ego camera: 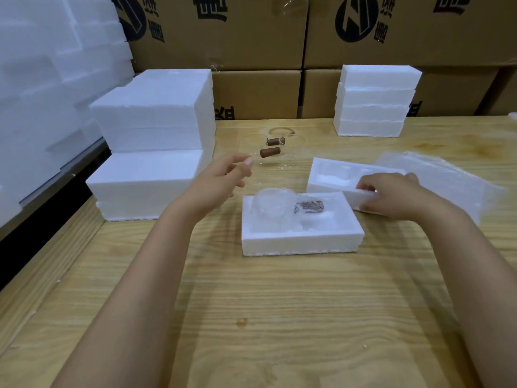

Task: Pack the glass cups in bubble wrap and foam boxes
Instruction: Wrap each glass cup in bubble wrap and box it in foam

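Wrapped cup (272, 204) sits in foam box (302, 242); R grip (391, 194) holds foam lid (333, 177), L grip (221, 177) hovers w/ fingers loose.

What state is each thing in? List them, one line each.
near foam tray: open, no lid.
wrapped cup: bubble-wrapped, lying in near foam tray.
far foam tray: hollow side up, gripped by right hand.
glass cups: unwrapped, on the table.
left hand: open, holding nothing.
bubble wrap sheets: flat on the table.
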The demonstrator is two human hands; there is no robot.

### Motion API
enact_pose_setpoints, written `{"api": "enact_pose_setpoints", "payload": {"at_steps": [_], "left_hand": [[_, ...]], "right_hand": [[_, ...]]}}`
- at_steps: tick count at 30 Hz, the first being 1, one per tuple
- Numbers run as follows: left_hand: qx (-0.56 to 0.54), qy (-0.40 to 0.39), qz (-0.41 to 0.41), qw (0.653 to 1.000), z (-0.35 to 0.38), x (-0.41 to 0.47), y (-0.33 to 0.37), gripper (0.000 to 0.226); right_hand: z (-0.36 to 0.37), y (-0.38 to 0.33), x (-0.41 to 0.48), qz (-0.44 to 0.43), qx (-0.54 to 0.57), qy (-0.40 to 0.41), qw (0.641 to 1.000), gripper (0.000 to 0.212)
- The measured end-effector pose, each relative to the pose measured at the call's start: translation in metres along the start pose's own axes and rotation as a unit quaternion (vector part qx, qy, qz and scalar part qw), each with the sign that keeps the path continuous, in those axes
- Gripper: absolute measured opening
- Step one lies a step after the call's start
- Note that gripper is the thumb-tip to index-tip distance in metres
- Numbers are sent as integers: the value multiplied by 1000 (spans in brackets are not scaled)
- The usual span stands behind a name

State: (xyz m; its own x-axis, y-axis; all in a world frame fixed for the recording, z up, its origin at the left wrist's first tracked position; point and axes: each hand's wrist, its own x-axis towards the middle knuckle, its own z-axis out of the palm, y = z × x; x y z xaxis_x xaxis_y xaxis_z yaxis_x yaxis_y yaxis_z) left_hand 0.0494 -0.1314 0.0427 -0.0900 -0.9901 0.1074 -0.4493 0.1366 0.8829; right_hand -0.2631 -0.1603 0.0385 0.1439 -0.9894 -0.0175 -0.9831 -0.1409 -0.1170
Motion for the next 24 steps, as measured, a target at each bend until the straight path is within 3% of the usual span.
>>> {"api": "enact_pose_setpoints", "payload": {"at_steps": [3,6,8,10,13,15,17,19,21,24], "left_hand": [[16,57,19,998,2,0,-1,23],[106,98,102,984,5,-2,5,57],[166,107,177,964,9,-4,11,80],[204,110,244,941,11,-5,19,88],[194,132,293,927,14,-8,25,71],[174,156,300,925,10,-11,27,58],[140,151,276,939,2,-13,30,56],[75,123,221,965,-7,-16,34,53],[-19,85,164,983,-14,-18,37,51],[-86,62,158,982,-18,-16,36,39]], "right_hand": [[-9,-3,1,-7,-38,78,996,24],[-29,-16,-6,-46,-50,174,982,23],[-43,-32,-15,-100,-28,184,977,20],[-51,-49,-26,-161,9,158,974,20],[-54,-63,-36,-224,74,135,962,27],[-52,-63,-38,-256,102,186,943,37],[-54,-59,-42,-280,171,259,909,65],[-57,-54,-43,-292,271,292,870,80],[-56,-51,-39,-285,366,290,837,81],[-53,-50,-34,-250,477,264,800,73]]}}
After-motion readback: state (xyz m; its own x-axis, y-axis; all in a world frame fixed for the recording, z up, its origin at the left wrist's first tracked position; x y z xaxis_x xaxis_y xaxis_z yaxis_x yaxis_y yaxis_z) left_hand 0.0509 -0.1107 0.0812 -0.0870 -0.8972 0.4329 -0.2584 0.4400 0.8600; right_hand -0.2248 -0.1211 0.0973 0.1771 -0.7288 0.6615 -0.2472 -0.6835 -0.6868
